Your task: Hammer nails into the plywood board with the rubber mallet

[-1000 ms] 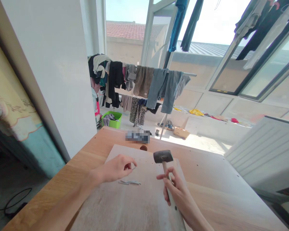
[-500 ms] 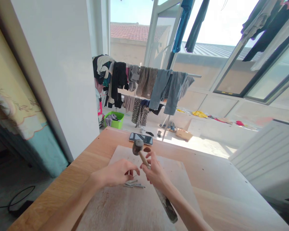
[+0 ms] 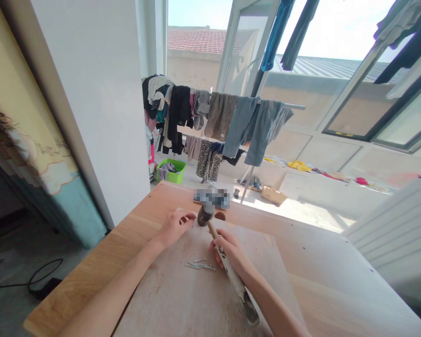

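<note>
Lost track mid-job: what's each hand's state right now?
Left hand: curled near the hammer; can't tell whether it holds anything.
Right hand: closed, holding the hammer.

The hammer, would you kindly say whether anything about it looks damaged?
The hammer's handle looks odd: dark patches break its pale surface, most heavily toward the butt end. I cannot tell whether that is wear or dirt.

Two hands (image 3: 175, 228) (image 3: 231, 249), one hammer (image 3: 231, 274), one board (image 3: 182, 299), several nails (image 3: 198, 266).
</note>
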A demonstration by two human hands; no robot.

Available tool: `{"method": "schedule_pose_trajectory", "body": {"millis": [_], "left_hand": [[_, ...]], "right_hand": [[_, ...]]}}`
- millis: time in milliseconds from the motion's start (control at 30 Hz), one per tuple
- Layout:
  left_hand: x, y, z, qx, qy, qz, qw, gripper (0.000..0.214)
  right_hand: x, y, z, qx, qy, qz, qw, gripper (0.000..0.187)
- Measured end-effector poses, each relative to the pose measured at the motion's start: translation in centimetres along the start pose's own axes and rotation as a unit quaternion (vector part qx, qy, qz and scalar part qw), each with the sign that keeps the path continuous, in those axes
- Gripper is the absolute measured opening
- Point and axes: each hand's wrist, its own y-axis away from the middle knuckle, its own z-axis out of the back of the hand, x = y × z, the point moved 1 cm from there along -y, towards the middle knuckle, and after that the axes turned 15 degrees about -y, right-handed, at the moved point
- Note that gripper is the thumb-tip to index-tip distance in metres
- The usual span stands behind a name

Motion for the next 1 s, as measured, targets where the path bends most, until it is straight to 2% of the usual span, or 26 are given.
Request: {"method": "schedule_pose_trajectory", "body": {"millis": [167, 333, 600, 800, 1000], "left_hand": [[-0.2, 0.2, -0.2, 0.0, -0.033, -0.025, 0.999, 0.015], [-0.1, 0.5, -0.1, -0.004, -0.057, -0.024, 0.998, 0.013], [0.2, 0.5, -0.3, 0.0, -0.045, -0.039, 0.998, 0.014], [0.3, 0.4, -0.4, 0.002, -0.039, -0.036, 0.999, 0.013], [0.1, 0.5, -0.2, 0.016, -0.028, -0.026, 0.999, 0.015]], "right_hand": [[0.0, 0.3, 0.1, 0.017, -0.021, 0.029, 0.999, 0.02], [-0.2, 1.0, 0.1, 0.025, -0.038, 0.069, 0.997, 0.015], [0.0, 2.1, -1.5, 0.077, -0.152, 0.054, 0.984, 0.027], [0.3, 2.1, -1.9, 0.073, -0.16, 0.082, 0.981, 0.027], [-0.1, 2.3, -1.7, 0.066, -0.152, 0.068, 0.984, 0.043]]}}
